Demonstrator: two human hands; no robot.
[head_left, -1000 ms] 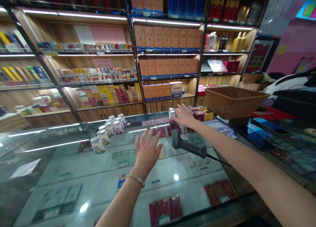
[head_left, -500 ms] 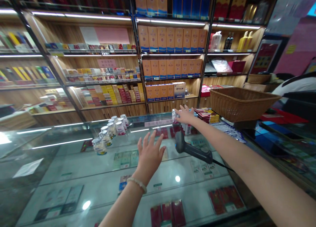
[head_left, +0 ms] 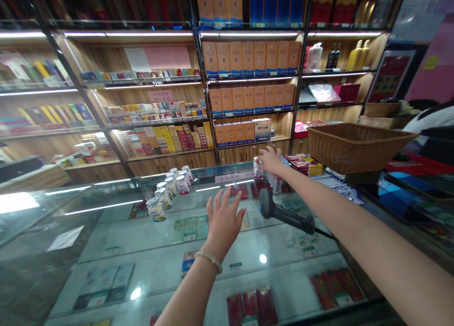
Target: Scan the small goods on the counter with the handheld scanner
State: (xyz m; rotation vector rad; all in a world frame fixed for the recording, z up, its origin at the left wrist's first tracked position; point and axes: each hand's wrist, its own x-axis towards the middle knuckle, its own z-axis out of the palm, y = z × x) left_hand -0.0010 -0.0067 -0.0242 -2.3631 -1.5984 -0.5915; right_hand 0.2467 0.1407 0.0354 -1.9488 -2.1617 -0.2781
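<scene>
A: Far left, go.
B: White paper sheet (head_left: 66, 238) by the glass display counter (head_left: 159, 255); on or under the glass, can't tell.
A: Next?
B: Cluster of small bottles (head_left: 169, 189), pale tops, all upright on the counter toward its far edge. Wall shelves behind them carry stacked small cartons (head_left: 172, 137), yellow through dark red.
A: Left hand?
B: Left hand (head_left: 225, 219), fingers spread wide, nothing in it, above the glass. Beaded bracelet (head_left: 209, 261) on that wrist. Red packs (head_left: 250, 307) show through the glass, nearer the camera.
A: Shelves behind, middle?
B: Rows of orange boxes (head_left: 248, 58) with blue bases.
A: Right hand?
B: Right hand (head_left: 271, 160), arm stretched out, fingers half curled at an upright pale-topped bottle (head_left: 258, 169) near the far edge. Gripping or only touching, can't tell. More bottles (head_left: 276, 184) partly hidden just below the hand.
A: The dark thing?
B: Handheld barcode scanner (head_left: 287, 215), lying on the glass between the two forearms, head to the left, cable running off right.
A: Rest of the right side?
B: Stack of red and yellow packets (head_left: 305, 165), then blue-and-white sachets (head_left: 338, 186) fanned out, then a brown wicker basket (head_left: 354, 151) behind the sachets.
</scene>
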